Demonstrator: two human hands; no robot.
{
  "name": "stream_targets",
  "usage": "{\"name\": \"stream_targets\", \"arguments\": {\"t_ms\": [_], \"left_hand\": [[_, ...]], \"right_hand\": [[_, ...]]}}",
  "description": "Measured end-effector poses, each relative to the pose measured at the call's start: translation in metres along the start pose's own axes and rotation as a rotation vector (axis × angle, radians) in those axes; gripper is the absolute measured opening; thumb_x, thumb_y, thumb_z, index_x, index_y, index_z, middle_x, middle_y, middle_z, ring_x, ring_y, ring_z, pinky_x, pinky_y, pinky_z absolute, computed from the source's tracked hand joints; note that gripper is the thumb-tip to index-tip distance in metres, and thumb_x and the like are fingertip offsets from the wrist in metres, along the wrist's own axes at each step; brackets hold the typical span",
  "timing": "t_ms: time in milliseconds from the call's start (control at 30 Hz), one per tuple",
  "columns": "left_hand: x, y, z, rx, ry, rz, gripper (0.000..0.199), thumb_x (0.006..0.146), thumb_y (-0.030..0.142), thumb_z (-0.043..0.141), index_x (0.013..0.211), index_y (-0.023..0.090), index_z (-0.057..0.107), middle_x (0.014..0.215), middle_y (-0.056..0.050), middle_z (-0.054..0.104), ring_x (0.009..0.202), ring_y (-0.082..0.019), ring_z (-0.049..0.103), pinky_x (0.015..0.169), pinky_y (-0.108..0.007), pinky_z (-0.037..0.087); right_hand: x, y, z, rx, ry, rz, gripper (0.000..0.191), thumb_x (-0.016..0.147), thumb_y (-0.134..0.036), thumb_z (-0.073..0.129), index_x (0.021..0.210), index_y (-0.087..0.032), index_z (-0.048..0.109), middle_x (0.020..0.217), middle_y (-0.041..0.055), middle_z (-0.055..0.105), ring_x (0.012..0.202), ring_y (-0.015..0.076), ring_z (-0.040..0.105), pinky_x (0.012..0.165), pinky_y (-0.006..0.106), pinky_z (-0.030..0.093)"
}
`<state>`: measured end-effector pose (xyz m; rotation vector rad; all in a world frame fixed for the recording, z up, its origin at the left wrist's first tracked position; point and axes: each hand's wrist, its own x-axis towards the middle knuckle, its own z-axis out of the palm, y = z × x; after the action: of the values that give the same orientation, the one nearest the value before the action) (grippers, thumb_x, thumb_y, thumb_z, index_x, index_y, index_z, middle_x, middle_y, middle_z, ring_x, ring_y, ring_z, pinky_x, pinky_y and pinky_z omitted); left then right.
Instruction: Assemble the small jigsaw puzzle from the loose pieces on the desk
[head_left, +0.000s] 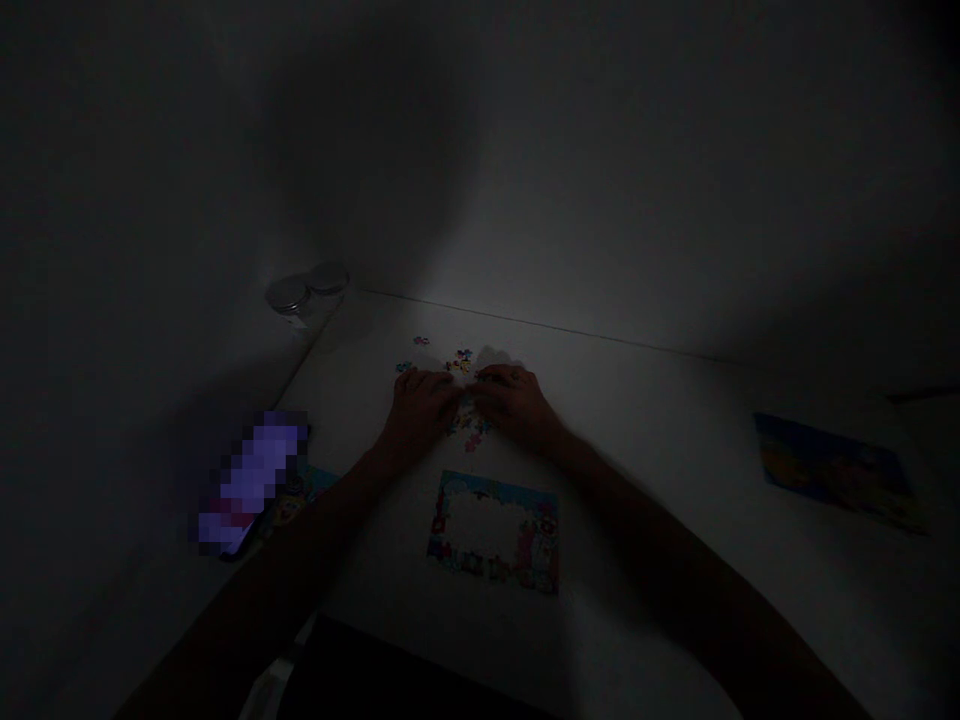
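Farthest left of the hands, and nearer the body than they are, a black-edged phone with a lit, pixelated violet screen point(251, 480) lies at a slant by the edge of the white counter point(637, 450). Beyond the hands on that side stand two round containers with pale, silvery lids point(307, 287), side by side. A colourful cartoon-printed sheet point(319, 478) lies between the phone and the left forearm, partly hidden by both. The left hand point(424, 402) is palm down with its fingers bent onto the counter, at the left side of a loose scatter of small multicoloured jigsaw pieces point(461, 364). The pieces lie just beyond, between and just below the hands, with a pink one on the near side. Directly below the hands, well within the forearms, lies a partly joined rectangular puzzle border point(546, 550), blue along its top, with a bare middle. The right hand point(516, 402) is also palm down, fingers curled over the pieces, its fingertips close to the left hand's. Whether either hand pinches a piece is too dark to tell. Well to the right of the hands lies a blue, yellow and red printed picture point(840, 472).
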<state>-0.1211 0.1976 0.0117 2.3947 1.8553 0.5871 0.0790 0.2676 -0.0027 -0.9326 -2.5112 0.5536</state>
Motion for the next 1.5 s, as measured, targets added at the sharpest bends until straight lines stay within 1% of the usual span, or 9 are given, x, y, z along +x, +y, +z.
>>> {"name": "stream_targets", "arguments": {"t_ms": [333,467,700,900,1000,1100,1233,1400,1500], "left_hand": [[-0.001,0.000,0.001,0.001,0.038,-0.005,0.016,0.095,0.028,0.055,0.099,0.024,0.069,0.108,-0.005,0.068,0.107,-0.025,0.053,0.106,-0.048,0.030],[-0.002,0.000,0.001,-0.023,0.031,0.037,0.016,0.094,0.030,0.056,0.101,0.027,0.070,0.113,-0.004,0.066,0.111,-0.025,0.052,0.107,-0.048,0.028],[0.000,0.000,0.006,-0.099,0.004,0.089,0.016,0.091,0.030,0.059,0.103,0.028,0.070,0.113,-0.002,0.068,0.109,-0.024,0.053,0.103,-0.045,0.031],[-0.002,0.001,0.005,-0.071,0.087,0.040,0.021,0.090,0.030,0.059,0.107,0.022,0.068,0.110,-0.005,0.068,0.109,-0.027,0.053,0.102,-0.046,0.031],[-0.002,0.001,0.001,-0.081,0.125,0.081,0.019,0.093,0.030,0.056,0.105,0.023,0.069,0.108,-0.005,0.068,0.108,-0.026,0.053,0.101,-0.046,0.033],[-0.003,0.000,-0.003,-0.108,0.125,0.146,0.020,0.094,0.028,0.053,0.106,0.022,0.069,0.108,-0.006,0.066,0.107,-0.026,0.054,0.098,-0.044,0.037],[-0.007,0.001,-0.008,-0.180,0.099,0.277,0.023,0.096,0.028,0.049,0.103,0.019,0.069,0.105,-0.008,0.066,0.102,-0.022,0.058,0.092,-0.039,0.044],[-0.020,0.015,-0.013,-0.260,0.003,0.472,0.022,0.097,0.029,0.049,0.102,0.020,0.069,0.102,-0.006,0.068,0.098,-0.020,0.060,0.092,-0.038,0.045],[-0.027,0.028,-0.020,-0.246,-0.032,0.575,0.024,0.098,0.027,0.047,0.098,0.019,0.070,0.100,-0.006,0.068,0.097,-0.019,0.061,0.091,-0.037,0.046]], "right_hand": [[0.002,-0.012,0.007,-0.010,-0.002,0.099,0.020,0.086,-0.029,0.063,0.104,-0.026,0.069,0.122,0.0089,0.061,0.116,0.0301,0.050,0.097,0.050,0.035],[0.002,-0.011,0.009,-0.020,-0.025,0.104,0.019,0.086,-0.030,0.063,0.103,-0.024,0.068,0.125,0.0095,0.059,0.119,0.0311,0.048,0.098,0.050,0.034],[0.003,-0.010,0.010,-0.038,0.046,0.075,0.021,0.087,-0.031,0.064,0.107,-0.027,0.068,0.122,0.0080,0.061,0.115,0.0292,0.051,0.095,0.046,0.037],[0.002,-0.008,0.005,-0.074,0.009,0.102,0.020,0.083,-0.030,0.067,0.100,-0.020,0.068,0.122,0.0117,0.060,0.112,0.0307,0.052,0.094,0.046,0.039],[0.003,-0.010,-0.001,-0.009,0.015,0.106,0.016,0.081,-0.028,0.068,0.095,-0.019,0.068,0.117,0.0105,0.062,0.110,0.0285,0.054,0.094,0.044,0.040],[0.001,-0.014,-0.015,0.208,-0.001,0.137,0.010,0.082,-0.027,0.064,0.086,-0.019,0.065,0.098,0.0063,0.067,0.094,0.0214,0.060,0.087,0.038,0.045],[-0.027,-0.022,-0.038,0.514,-0.030,0.201,0.015,0.082,-0.033,0.063,0.084,-0.018,0.062,0.083,0.0016,0.065,0.077,0.0157,0.059,0.076,0.032,0.048],[-0.101,-0.036,-0.051,0.592,-0.150,0.363,0.022,0.083,-0.036,0.064,0.094,-0.018,0.069,0.089,0.0036,0.068,0.082,0.0168,0.062,0.077,0.033,0.049],[-0.124,-0.043,-0.050,0.620,-0.162,0.401,0.021,0.084,-0.036,0.063,0.095,-0.020,0.071,0.091,0.0043,0.070,0.080,0.0167,0.063,0.076,0.033,0.050]]}}
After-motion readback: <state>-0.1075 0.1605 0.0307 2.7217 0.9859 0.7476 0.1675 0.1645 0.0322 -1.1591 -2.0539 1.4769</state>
